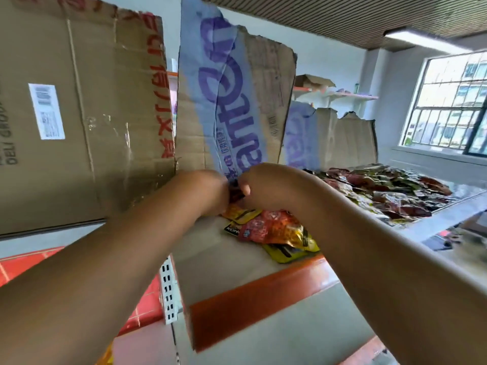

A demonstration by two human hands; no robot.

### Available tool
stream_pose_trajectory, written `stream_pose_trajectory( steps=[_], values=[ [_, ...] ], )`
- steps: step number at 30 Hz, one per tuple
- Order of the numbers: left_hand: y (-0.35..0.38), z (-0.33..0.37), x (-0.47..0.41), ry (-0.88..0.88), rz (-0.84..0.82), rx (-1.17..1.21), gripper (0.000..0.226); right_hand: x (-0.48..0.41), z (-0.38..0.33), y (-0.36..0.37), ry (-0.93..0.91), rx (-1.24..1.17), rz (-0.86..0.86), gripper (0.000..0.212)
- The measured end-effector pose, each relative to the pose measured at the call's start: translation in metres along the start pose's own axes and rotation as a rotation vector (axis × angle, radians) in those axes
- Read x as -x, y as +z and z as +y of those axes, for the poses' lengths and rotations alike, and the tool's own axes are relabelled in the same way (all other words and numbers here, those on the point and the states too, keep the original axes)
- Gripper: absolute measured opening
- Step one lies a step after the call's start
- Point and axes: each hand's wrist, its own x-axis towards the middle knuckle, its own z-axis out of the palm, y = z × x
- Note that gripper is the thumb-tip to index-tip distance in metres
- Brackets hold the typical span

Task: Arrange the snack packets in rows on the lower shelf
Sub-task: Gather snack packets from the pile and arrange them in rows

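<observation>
Both my hands meet at the back of a grey shelf (pixel 210 259) with an orange front edge. My left hand (pixel 203 191) and my right hand (pixel 263 185) have curled fingers pinching a small dark red snack packet (pixel 235 194) between them; most of it is hidden. Just in front lies a small heap of packets: a red and yellow one (pixel 274 229) on top, yellow and black ones (pixel 287 252) under it.
Tall cardboard boxes stand behind: a brown one (pixel 79 114) at left, a torn blue-printed one (pixel 232 101) behind my hands. Many red and green packets (pixel 390 193) cover the shelf section to the right. A window (pixel 448 106) is at far right.
</observation>
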Motion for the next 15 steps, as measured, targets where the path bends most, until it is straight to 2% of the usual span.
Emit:
stream_pose_trajectory(
  steps=[4,7,10,13,15],
  values=[
    [0.006,0.005,0.002,-0.063,0.031,0.014,0.025,-0.026,-0.011,0.01,-0.07,0.055,-0.144,0.04],
    [0.009,0.012,0.006,-0.116,0.021,0.045,0.03,-0.033,-0.013,0.012,-0.126,0.091,-0.211,0.037],
    [0.005,0.022,0.014,-0.203,0.027,0.097,0.032,-0.035,-0.01,0.011,-0.179,0.055,-0.198,0.016],
    [-0.001,0.03,0.02,-0.274,0.034,0.057,0.03,-0.033,-0.003,0.004,-0.187,0.019,-0.172,0.02],
    [0.0,0.031,0.023,-0.316,0.115,0.101,0.022,-0.03,0.003,0.0,-0.178,-0.047,-0.107,0.029]
  ],
)
